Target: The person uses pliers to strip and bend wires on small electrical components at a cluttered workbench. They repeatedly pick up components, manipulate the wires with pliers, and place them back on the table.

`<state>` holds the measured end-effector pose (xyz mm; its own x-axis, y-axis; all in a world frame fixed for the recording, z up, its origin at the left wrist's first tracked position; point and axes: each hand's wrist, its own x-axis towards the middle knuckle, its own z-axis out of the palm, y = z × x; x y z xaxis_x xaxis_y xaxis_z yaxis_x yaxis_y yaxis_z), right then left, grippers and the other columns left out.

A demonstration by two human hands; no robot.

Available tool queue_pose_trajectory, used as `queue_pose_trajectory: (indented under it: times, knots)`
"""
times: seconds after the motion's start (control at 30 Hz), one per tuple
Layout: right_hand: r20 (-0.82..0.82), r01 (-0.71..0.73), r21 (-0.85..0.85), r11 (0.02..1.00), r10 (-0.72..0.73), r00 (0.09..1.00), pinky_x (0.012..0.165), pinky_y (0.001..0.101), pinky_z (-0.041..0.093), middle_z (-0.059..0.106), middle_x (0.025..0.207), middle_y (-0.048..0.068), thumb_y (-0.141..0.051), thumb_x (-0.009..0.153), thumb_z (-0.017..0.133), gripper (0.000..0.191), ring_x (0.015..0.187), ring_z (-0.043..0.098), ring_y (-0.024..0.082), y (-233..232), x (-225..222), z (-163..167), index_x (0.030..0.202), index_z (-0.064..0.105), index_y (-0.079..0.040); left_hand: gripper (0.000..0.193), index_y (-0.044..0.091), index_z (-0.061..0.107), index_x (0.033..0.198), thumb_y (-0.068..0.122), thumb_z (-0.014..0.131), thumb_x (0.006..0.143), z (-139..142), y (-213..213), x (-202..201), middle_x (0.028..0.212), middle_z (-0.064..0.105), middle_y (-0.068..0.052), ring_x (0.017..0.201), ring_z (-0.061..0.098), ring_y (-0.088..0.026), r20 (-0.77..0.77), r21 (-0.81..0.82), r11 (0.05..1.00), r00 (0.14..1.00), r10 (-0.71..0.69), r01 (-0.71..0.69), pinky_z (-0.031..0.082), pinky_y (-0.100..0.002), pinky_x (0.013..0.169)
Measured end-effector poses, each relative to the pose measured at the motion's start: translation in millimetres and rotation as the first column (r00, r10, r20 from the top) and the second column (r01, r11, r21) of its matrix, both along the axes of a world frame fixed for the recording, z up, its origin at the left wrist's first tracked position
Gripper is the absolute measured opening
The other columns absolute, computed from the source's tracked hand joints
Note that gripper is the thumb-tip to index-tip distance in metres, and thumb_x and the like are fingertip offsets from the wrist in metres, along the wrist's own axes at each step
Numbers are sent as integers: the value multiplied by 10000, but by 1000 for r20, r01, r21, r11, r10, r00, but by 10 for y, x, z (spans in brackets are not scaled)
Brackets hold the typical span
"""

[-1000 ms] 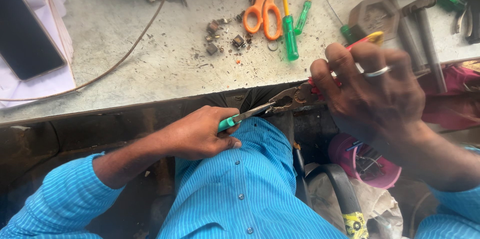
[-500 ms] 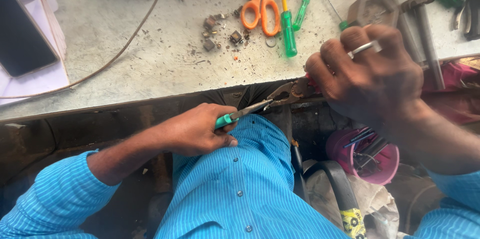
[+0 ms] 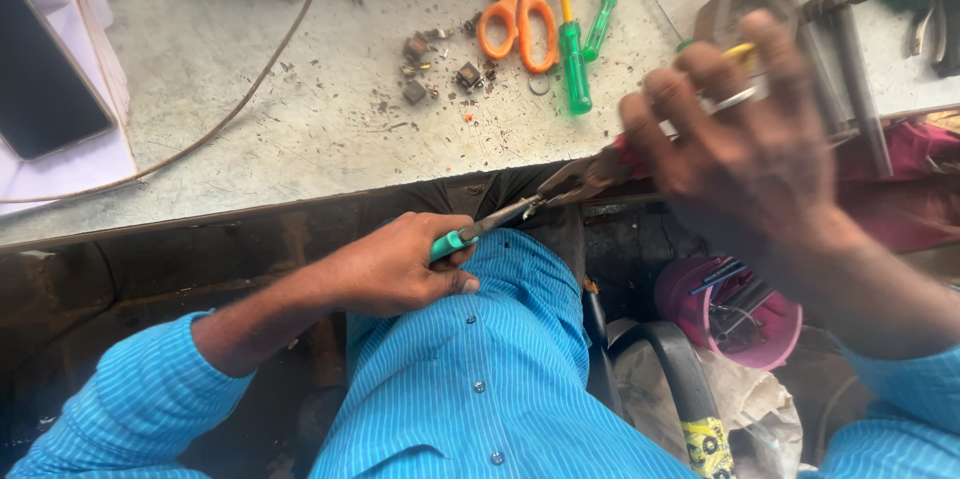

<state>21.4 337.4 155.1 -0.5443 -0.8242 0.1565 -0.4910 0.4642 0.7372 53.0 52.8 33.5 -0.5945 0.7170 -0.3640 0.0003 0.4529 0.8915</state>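
- Down from the head camera, we see the left hand (image 3: 400, 269) curled tight around the green grips of a pair of pliers (image 3: 530, 201), held against the blue striped shirt (image 3: 480, 379) just below the worktop (image 3: 300, 119) edge.
- The nose of the pliers points up and right, to the fingers of the right hand (image 3: 745, 154).
- That right hand is blurred; its fingers are bunched together at the plier tips, and we cannot tell what, if anything, they pinch. It wears a ring, and a yellow-tipped piece shows above the knuckles.
- Below the right hand sits a pink tub (image 3: 730, 314), holding several thin dark and blue sticks; what they are we cannot make out.
- On the worktop lie orange scissors (image 3: 517, 24), a green screwdriver (image 3: 572, 64), a smaller green screwdriver (image 3: 602, 24) beside it, and small metal bits (image 3: 430, 64) scattered left of the scissors.
- A brown cable (image 3: 240, 104) curves across the worktop, and a dark phone (image 3: 45, 79) rests on white paper at the far left.
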Motion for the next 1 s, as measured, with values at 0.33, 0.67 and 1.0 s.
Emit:
queue_pose_trajectory:
  times: [0.33,0.67,1.0]
  knots:
    - [715,610,-690,390,495,493,709,297,509,651,942,15,-205,874,839,355,826,641,125,147,196,-657,1197,719,-120,328,97,522,846,316,759,903,-277,37,122,722,457,30,704,469,-97,230,356,933,973,-28,-57,436,-318,628]
    - [386,835,-538,116,915,121,1004,387,598,729,1186,128,-196,1017,724,265,1136,707,210,-162,265,-1155,1220,706,-26,405,82,548,868,441,730,911,-336,152,172,741,527,7,714,563,-103,335,432,894,941,-41,-115,511,-298,638]
    - [417,781,-612,124,890,186,975,386,614,733,1160,133,-140,982,747,228,1135,712,218,-155,269,-1187,1187,711,-46,136,44,571,973,143,581,880,-302,159,183,827,594,-22,795,607,-126,499,511,829,863,-74,-225,535,-314,754]
